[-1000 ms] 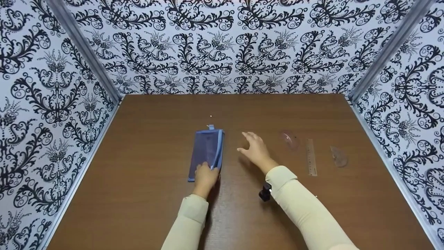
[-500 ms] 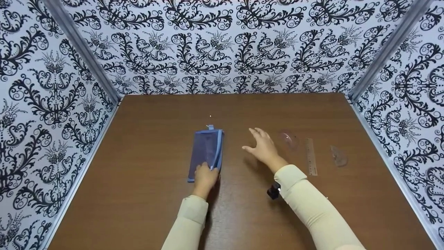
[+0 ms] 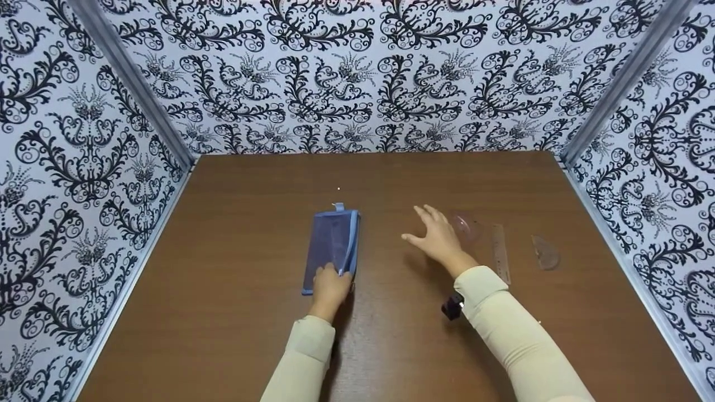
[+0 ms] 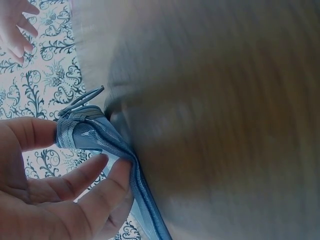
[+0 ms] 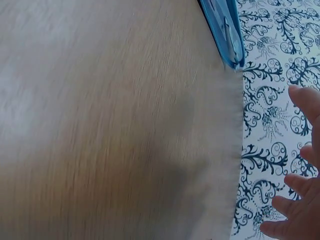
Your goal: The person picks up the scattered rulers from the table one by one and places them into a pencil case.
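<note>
My left hand (image 3: 330,287) grips the near end of a blue mesh zip pouch (image 3: 323,240) lying on the table. The left wrist view shows the thumb and fingers (image 4: 95,200) around the pouch's end (image 4: 82,131), next to its zipper edge. Along the pouch's right side the zipper edge stands partly parted. My right hand (image 3: 441,237) hovers over the table to the right of the pouch, fingers spread and holding nothing. Close behind that hand lies a clear pinkish curved piece (image 3: 468,226), partly overlapped by it in the head view.
A clear ruler (image 3: 500,254) lies right of the right hand, and a clear protractor (image 3: 546,254) lies farther right. Patterned walls (image 3: 357,72) border the brown table (image 3: 234,312) at the back and sides. A small black camera (image 3: 452,308) sits at the right wrist.
My right hand has moved to the right, away from the pouch and toward the pinkish piece, with its fingers spread. The left hand and the pouch have stayed in place.
</note>
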